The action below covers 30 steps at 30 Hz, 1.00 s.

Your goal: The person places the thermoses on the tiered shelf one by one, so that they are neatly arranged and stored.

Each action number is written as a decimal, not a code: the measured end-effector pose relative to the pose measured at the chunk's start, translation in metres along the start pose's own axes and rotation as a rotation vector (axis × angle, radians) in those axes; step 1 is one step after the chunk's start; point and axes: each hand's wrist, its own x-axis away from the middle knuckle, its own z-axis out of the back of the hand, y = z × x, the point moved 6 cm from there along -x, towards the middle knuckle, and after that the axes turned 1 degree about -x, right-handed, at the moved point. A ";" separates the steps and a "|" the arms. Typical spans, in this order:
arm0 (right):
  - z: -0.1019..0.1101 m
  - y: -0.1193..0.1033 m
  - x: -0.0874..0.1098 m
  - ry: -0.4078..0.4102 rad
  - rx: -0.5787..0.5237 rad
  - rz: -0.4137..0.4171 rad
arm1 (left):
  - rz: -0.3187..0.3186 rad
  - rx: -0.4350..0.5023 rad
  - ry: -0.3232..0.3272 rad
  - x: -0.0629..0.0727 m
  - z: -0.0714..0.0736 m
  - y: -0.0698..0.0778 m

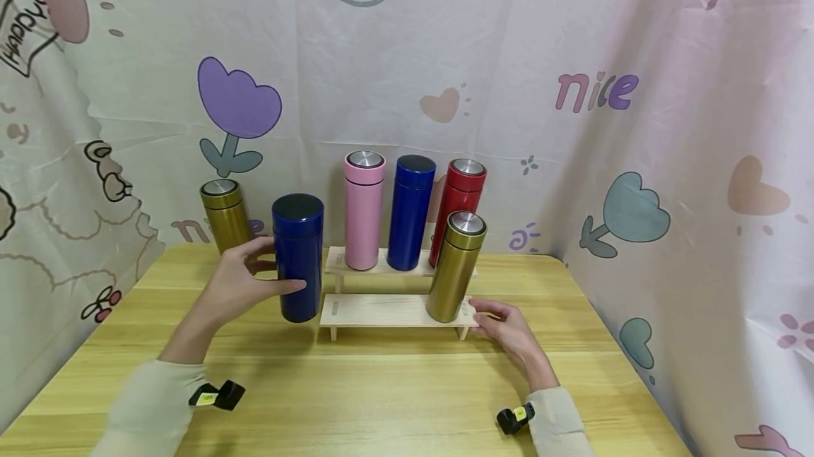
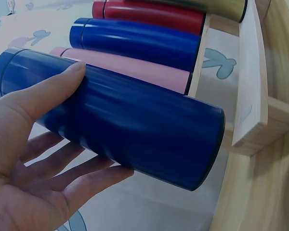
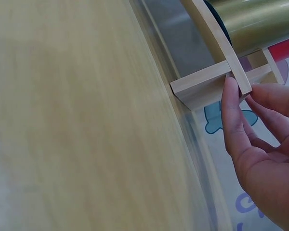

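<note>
In the head view my left hand holds a dark blue thermos bottle upright, just left of a two-tier wooden rack. The left wrist view shows the thumb across this bottle's near side and the fingers round the other, its base off any surface. My right hand pinches the right end of the rack's lower shelf between thumb and fingers. A gold bottle stands on that end. Along the upper shelf are a pink bottle, another blue bottle and a red bottle.
Behind my left hand stands another gold bottle, its lower part hidden by the hand. The wood-grain table lies under everything. A patterned curtain hangs behind and along both sides.
</note>
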 end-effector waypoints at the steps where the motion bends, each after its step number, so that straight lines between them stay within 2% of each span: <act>1: 0.000 0.000 0.000 -0.002 0.000 0.002 | -0.001 0.007 -0.006 0.000 -0.002 0.001; 16: 0.001 0.000 0.000 -0.009 0.012 0.004 | -0.058 0.056 -0.011 -0.010 -0.028 0.016; 30: 0.000 -0.001 0.001 -0.015 0.011 0.009 | -0.037 0.082 -0.034 -0.019 -0.052 0.021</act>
